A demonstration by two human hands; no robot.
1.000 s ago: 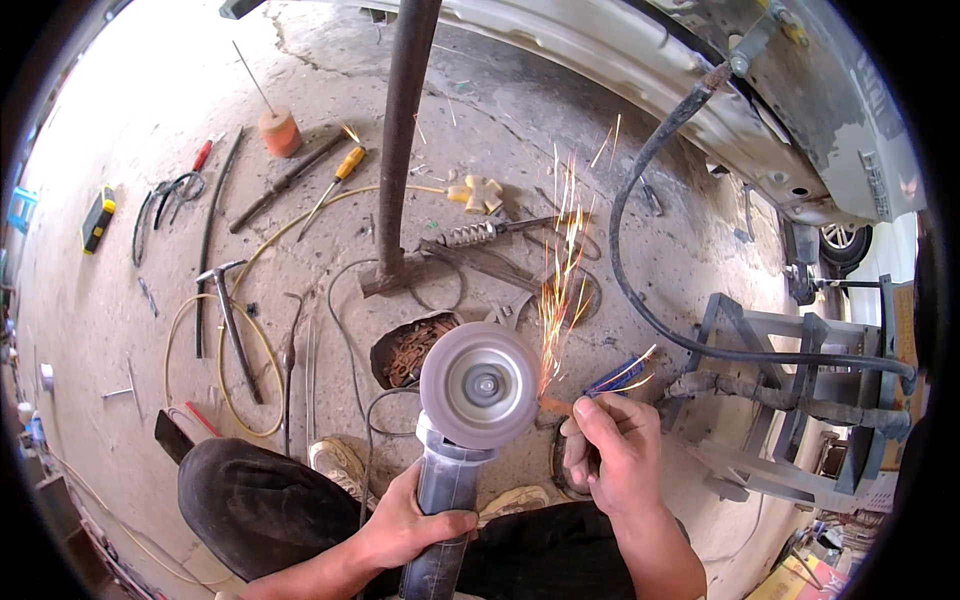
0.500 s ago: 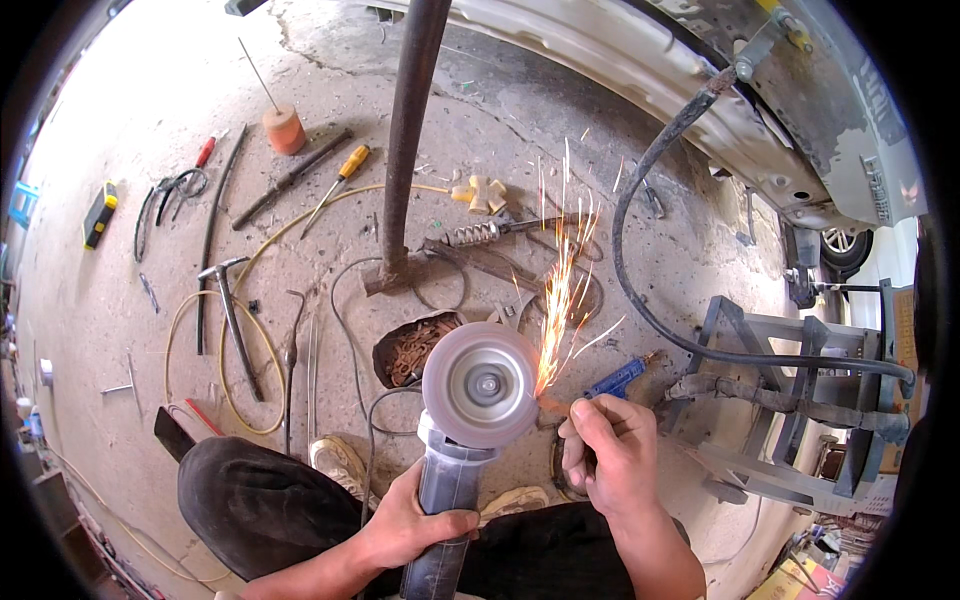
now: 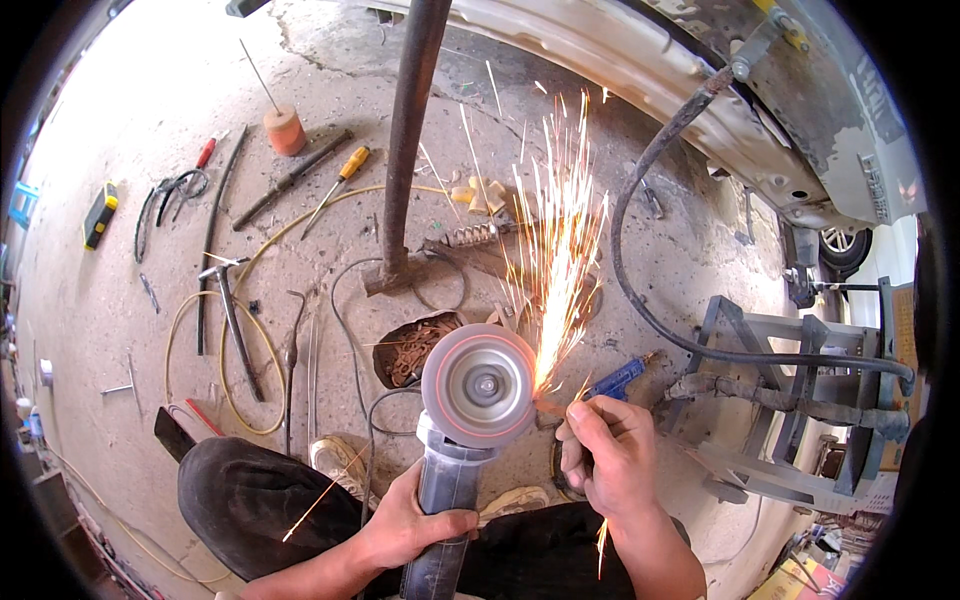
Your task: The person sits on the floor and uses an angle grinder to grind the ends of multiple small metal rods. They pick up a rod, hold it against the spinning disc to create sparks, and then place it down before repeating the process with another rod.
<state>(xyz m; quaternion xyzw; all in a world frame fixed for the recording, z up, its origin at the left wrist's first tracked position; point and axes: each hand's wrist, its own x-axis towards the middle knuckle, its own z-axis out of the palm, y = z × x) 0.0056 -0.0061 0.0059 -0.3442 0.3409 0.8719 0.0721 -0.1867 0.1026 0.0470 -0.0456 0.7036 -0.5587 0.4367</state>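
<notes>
1. Left hand (image 3: 415,520) was wrapped tight round the angle grinder (image 3: 470,410) body, over the lap.
2. Right hand (image 3: 610,455) pinched a small metal piece (image 3: 548,407) against the disc rim (bare fingers very near): a slip could cut.
3. Sparks (image 3: 560,250) flew toward the black hose (image 3: 640,250); scorching seemed likely.

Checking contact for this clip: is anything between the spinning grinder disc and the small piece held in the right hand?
Nothing visible. The right hand holds a small metal piece straight against the edge of the grinder disc, and sparks fly up from that spot. The left hand grips the grinder body below, away from the contact point.
</notes>
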